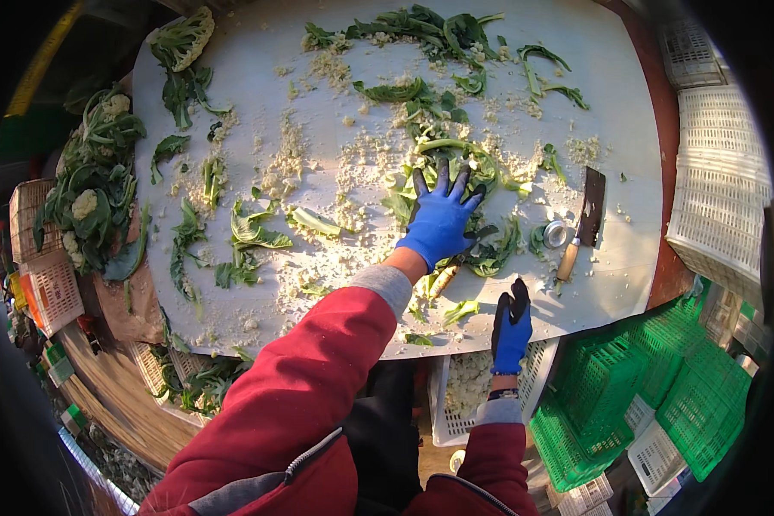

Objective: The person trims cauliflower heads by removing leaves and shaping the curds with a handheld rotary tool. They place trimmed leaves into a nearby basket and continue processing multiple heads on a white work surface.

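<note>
My left hand (pixel 442 219), in a blue glove with dark fingertips, reaches across the white tabletop (pixel 542 39) with its fingers spread over cauliflower leaves and crumbs. By its wrist lies a wooden-looking handle (pixel 446 278), partly among the leaves. My right hand (pixel 513 326), gloved alike, is at the table's front edge above a white crate of cauliflower florets (pixel 467 380); nothing shows in it. To its upper right lie a cleaver (pixel 591 206) with a dark blade and wooden handle, and a round metal ring (pixel 555 234). Cut leaves (pixel 255 229) and white crumbs are scattered around.
Whole cauliflowers with leaves (pixel 90 193) are heaped at the left edge, and a cut cauliflower head (pixel 187 42) lies at the far left corner. White plastic crates (pixel 716 187) stack beyond the right edge; green crates (pixel 600 387) stand at the lower right.
</note>
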Motion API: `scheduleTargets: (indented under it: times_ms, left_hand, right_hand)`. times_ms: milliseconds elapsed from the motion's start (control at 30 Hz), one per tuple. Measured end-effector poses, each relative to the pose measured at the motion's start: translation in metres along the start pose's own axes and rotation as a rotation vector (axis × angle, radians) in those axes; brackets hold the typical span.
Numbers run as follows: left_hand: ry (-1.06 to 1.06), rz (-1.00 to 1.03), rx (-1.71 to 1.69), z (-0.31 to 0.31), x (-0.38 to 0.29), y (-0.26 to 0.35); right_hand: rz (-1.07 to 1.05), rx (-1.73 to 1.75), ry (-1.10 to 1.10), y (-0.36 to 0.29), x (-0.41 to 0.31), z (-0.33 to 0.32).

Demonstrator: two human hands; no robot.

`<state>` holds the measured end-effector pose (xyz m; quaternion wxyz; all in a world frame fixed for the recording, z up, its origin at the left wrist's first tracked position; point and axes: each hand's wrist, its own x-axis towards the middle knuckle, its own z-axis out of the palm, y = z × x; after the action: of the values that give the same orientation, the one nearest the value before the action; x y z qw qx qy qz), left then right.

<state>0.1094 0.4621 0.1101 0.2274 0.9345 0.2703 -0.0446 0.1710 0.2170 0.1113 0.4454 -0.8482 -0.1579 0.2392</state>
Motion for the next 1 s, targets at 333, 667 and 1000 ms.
scheduleTargets:
  times_ms: [333, 667, 1000]
  left_hand:
    - [0.357, -0.592, 0.085, 0.033, -0.158, -0.156]
    - [0.385, -0.963, 0.208, 0.031, -0.08, -0.181]
    - [0.38, -0.984, 0.161, 0.034, -0.094, -0.189]
  right_hand:
    - [-0.575, -0.411, -0.705, -0.093, 0.041, 0.209]
    - [-0.385, -0.465, -0.013, -0.193, 0.42, 0.25]
    - [-0.714, -0.321, -0.357, -0.208, 0.264, 0.282]
